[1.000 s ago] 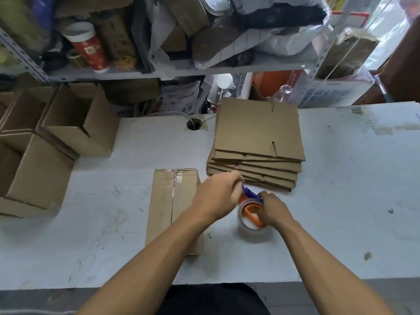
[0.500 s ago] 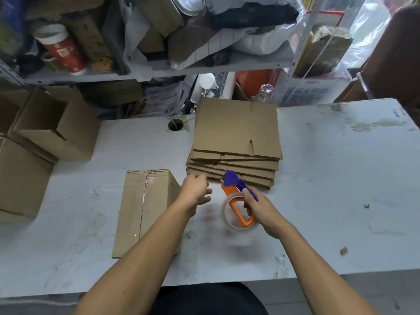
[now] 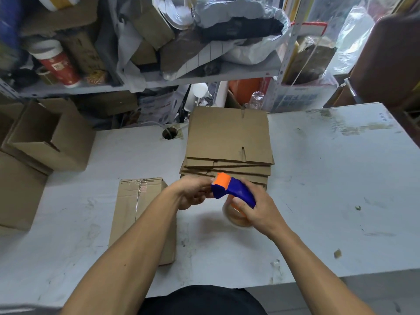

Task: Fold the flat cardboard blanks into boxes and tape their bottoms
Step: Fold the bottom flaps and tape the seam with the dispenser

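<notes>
- We see the right hand [image 3: 261, 212] grip clenched round the tape dispenser [image 3: 234, 192].
- Left hand [image 3: 193, 194] grip pinches its orange end.
- Blank stack [image 3: 229, 137] at 12 o'clock on the bench [image 3: 341, 178].

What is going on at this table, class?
A person is making up cardboard boxes. The right hand grips a tape dispenser while the left hand pinches at its front end. A taped box lies by the left arm, and a stack of flat blanks waits behind on the table.
</notes>
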